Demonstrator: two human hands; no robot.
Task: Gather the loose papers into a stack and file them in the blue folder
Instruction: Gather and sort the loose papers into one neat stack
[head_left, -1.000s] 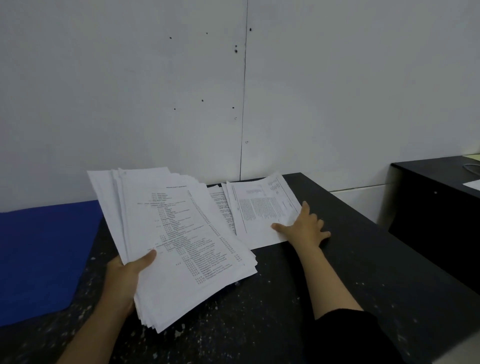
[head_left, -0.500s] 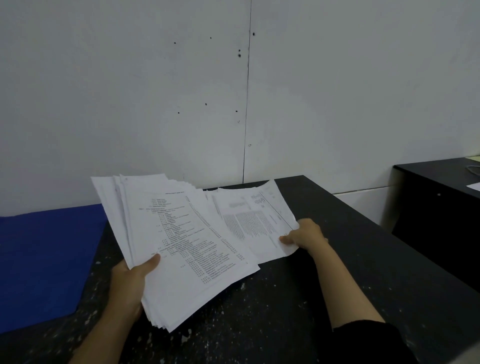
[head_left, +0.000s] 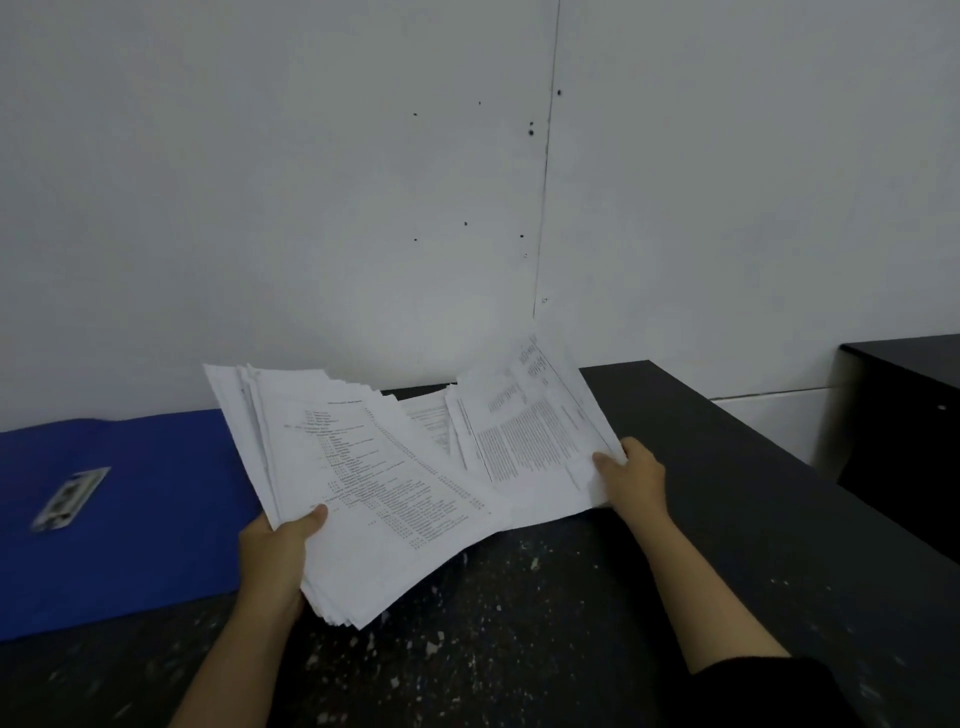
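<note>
Lifted since a second ago, the right-side sheets (head_left: 535, 441) now tilt up off the counter (head_left: 727, 519), pinched at their corner by the right hand (head_left: 631, 470). Two bundles show: the left hand (head_left: 278, 545) grips the thicker stack (head_left: 363, 488), thumb on top. One blue folder (head_left: 130, 509) lies open at the left, its edge cut off. Print is too blurred to read.

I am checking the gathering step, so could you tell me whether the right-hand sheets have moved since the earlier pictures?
Yes. The right hand has lifted the sheets off the black table; their far edge now overlaps the wall seam.
</note>
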